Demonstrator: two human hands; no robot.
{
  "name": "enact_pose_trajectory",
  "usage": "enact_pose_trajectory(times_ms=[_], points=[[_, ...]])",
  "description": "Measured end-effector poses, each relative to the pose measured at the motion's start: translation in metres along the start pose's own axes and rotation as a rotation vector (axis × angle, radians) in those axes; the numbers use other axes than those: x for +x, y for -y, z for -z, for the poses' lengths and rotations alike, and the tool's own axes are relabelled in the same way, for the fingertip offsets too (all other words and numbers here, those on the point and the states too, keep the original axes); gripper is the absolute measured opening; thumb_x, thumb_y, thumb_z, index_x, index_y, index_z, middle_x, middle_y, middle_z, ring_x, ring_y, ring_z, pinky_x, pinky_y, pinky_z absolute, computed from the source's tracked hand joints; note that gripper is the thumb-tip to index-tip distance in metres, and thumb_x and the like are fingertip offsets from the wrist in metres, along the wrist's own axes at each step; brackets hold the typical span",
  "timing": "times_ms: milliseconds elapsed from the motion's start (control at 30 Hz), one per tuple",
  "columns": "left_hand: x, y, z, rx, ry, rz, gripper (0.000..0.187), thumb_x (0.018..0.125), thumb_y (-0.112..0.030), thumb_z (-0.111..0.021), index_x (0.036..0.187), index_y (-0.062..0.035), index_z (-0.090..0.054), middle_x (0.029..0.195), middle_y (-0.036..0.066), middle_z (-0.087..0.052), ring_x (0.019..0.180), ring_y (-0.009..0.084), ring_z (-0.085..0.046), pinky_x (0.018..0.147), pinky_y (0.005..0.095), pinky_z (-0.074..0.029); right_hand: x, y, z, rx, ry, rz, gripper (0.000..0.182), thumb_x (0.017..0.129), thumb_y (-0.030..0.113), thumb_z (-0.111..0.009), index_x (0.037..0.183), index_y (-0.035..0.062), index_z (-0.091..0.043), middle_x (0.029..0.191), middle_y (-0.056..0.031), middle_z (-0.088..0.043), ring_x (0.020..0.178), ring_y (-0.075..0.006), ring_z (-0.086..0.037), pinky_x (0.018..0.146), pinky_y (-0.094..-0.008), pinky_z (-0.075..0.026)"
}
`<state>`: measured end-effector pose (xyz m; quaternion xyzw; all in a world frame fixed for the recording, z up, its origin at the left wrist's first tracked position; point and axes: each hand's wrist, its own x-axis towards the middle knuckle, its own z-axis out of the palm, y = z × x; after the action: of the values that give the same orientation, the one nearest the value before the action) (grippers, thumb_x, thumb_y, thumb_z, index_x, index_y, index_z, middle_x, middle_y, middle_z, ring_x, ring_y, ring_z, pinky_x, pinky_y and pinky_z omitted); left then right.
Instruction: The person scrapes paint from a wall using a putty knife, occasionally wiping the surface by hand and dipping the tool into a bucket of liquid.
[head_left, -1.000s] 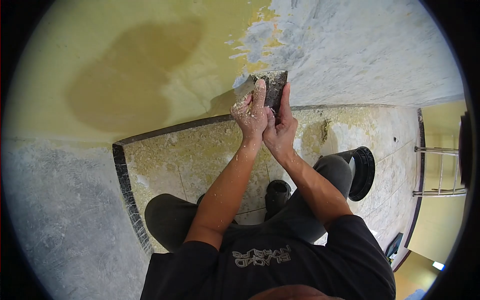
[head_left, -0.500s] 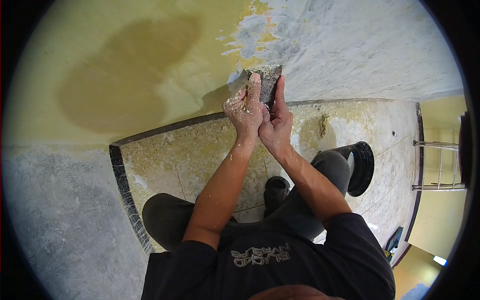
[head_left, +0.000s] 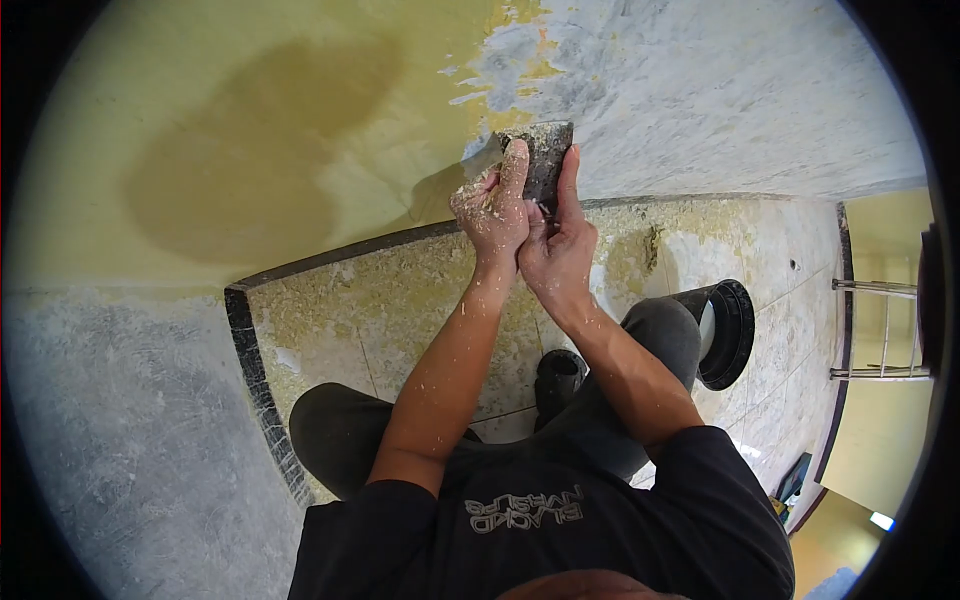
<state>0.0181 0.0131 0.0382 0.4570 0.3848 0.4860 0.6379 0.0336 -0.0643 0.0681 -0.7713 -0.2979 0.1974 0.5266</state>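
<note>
Yellow paint (head_left: 430, 80) is giving way to a rough grey surface (head_left: 660, 100) on the wall in the head view, and the dark flat scraper (head_left: 545, 168) is sitting just below that ragged border. The left hand (head_left: 490, 222) is pinching its near side, one finger lying along the face; the right hand (head_left: 562, 255) is closing round the lower part, its forefinger running up the other side. Pale crumbs are clinging to the leading edge, so whether its full width is touching, I cannot tell.

As I judge it, this scraping is calling for a low, steady angle, with both corners bearing evenly so that neither is gouging. Both wrists are nearly meeting, which is probably helping to share the push (tiring work, all the same). Fingertips should be staying behind the edge, and flakes are littering the floor (head_left: 395, 340) beyond the dark skirting (head_left: 350, 250), so footing is needing care.
</note>
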Motion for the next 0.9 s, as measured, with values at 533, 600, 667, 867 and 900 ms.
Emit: enact_pose_trajectory(times_ms=[533,600,667,867,900], points=[[-0.01,-0.029,-0.003,0.036,-0.049,-0.004,0.043,0.085,-0.034,-0.074,0.064,0.0025,-0.064,0.052,-0.004,-0.049,0.048,0.0056,-0.042,0.045,0.0273,-0.034,0.011,-0.028,-0.011,0.2,-0.119,0.321,0.073,0.088,-0.005,-0.05,0.152,0.0051,-0.017,0.119,-0.022,-0.064,0.101,-0.0156,-0.061,0.082,-0.0256,-0.047],[-0.008,-0.029,-0.002,0.072,-0.033,-0.009,0.041,0.085,-0.032,-0.074,0.064,0.0012,-0.065,0.052,-0.004,-0.05,0.05,0.0052,-0.042,0.046,0.0265,-0.034,0.014,-0.033,-0.015,0.258,-0.142,0.365,0.074,0.087,-0.004,-0.051,0.152,0.0073,-0.018,0.114,-0.0244,-0.065,0.095,-0.0154,-0.064,0.078,-0.0266,-0.049],[-0.005,-0.022,0.0,0.112,-0.018,-0.017,0.039,0.086,-0.031,-0.074,0.064,-0.0001,-0.065,0.053,-0.004,-0.051,0.052,0.0049,-0.043,0.047,0.0256,-0.034,0.007,-0.021,-0.012,0.102,-0.157,0.325,0.076,0.086,-0.005,-0.052,0.152,0.0077,-0.018,0.114,-0.0242,-0.066,0.095,-0.015,-0.063,0.078,-0.0266,-0.049],[-0.004,-0.014,-0.014,-0.172,-0.057,0.053,0.037,0.087,-0.029,-0.073,0.062,-0.0025,-0.063,0.054,-0.003,-0.053,0.049,0.0055,-0.043,0.046,0.0249,-0.035,0.016,-0.01,0.008,-0.061,-0.08,0.254,0.077,0.085,-0.01,-0.05,0.153,0.008,-0.019,0.12,-0.0217,-0.064,0.099,-0.0135,-0.06,0.082,-0.026,-0.048],[-0.01,-0.026,-0.012,-0.111,-0.061,0.077,0.038,0.086,-0.029,-0.074,0.061,-0.0022,-0.062,0.055,-0.003,-0.054,0.049,0.0054,-0.043,0.046,0.0248,-0.035,0.015,-0.017,0.004,0.039,-0.098,0.354,0.077,0.085,-0.009,-0.05,0.153,0.008,-0.019,0.12,-0.022,-0.064,0.099,-0.0137,-0.06,0.081,-0.0262,-0.049]])
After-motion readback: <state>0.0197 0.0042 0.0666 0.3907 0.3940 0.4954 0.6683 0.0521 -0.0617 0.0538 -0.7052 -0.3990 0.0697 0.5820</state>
